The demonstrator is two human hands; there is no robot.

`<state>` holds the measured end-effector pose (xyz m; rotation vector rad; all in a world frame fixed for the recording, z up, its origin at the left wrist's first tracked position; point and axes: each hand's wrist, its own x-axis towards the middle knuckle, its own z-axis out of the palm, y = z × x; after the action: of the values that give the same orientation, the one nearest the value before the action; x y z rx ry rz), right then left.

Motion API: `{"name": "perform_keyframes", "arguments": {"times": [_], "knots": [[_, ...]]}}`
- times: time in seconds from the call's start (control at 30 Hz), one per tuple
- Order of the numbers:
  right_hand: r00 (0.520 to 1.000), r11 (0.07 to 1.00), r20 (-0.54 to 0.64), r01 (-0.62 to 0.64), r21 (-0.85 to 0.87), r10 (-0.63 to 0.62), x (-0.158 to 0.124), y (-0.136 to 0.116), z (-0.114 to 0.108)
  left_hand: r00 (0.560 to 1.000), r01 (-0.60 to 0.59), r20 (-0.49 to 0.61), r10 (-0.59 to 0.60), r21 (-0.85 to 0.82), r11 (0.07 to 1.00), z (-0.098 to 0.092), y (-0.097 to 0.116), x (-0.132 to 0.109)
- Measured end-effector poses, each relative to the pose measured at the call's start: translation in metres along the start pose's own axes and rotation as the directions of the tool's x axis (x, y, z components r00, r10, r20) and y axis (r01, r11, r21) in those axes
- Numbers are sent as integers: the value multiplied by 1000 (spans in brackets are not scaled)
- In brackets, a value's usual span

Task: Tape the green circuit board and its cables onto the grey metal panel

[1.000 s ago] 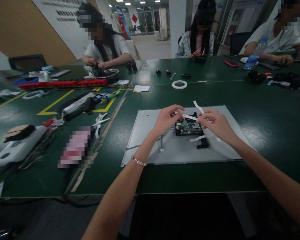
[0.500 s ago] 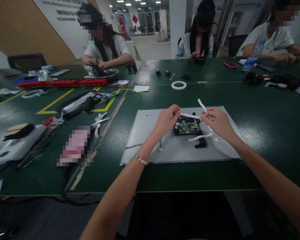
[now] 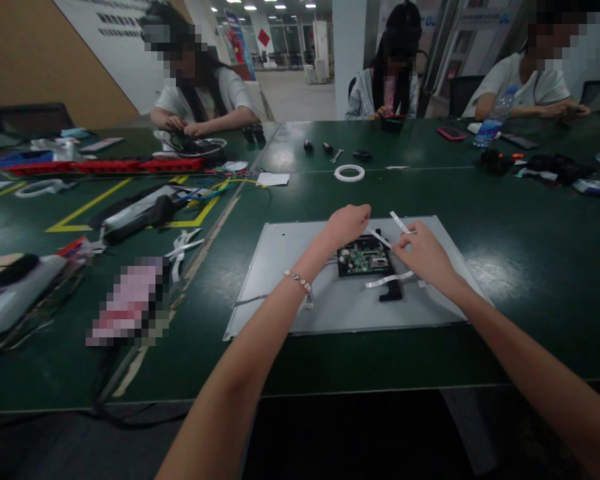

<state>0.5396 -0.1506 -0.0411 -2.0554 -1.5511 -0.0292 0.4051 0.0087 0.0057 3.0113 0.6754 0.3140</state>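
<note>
My left hand (image 3: pixel 351 223), a beaded bracelet on its wrist, pinches one end of a thin white strip (image 3: pixel 380 238) above a green circuit board (image 3: pixel 364 260). The fingers of my right hand (image 3: pixel 424 252) are closed on the same strip farther right, with a loose end sticking up past them. Another white strip (image 3: pixel 387 279) lies below, running toward my right hand. The board sits in a black frame with a black bracket (image 3: pixel 391 292) beside it, on a flat grey panel (image 3: pixel 330 320).
A white ring (image 3: pixel 349 173), a small wrench (image 3: pixel 337 156) and black parts lie beyond the panel. To the left are a pixelated pink object (image 3: pixel 130 293), cables and a red strip (image 3: pixel 105 165). A bottle (image 3: pixel 495 120) stands at right. Three people sit opposite.
My left hand has moved right and turned, and the strip between my hands now slants more steeply. The whole view has shifted slightly, with the table's objects farther left.
</note>
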Motion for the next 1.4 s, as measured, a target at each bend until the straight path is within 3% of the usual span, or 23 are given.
{"name": "perform_keyframes", "arguments": {"times": [0.23,0.6,0.9,1.0,1.13,1.4], "knots": [[999,999,12,47,-23,-47,0,0,5,992,-122,9,123,-80,989,12,-16,16],[996,999,75,42,-29,-40,0,1,12,977,-182,67,201,-219,959,26,-25,21],[995,992,98,41,-119,-30,-3,-7,4,975,-187,78,208,-215,958,28,-29,20],[995,975,93,61,-216,-41,-5,-4,-1,980,-187,35,197,-182,965,31,-32,19],[995,957,86,76,-279,-54,-7,3,-3,963,-270,-27,269,-163,949,34,-32,19],[995,950,70,82,-302,-64,-8,5,-1,971,-225,-5,239,-351,909,40,-30,20]]}}
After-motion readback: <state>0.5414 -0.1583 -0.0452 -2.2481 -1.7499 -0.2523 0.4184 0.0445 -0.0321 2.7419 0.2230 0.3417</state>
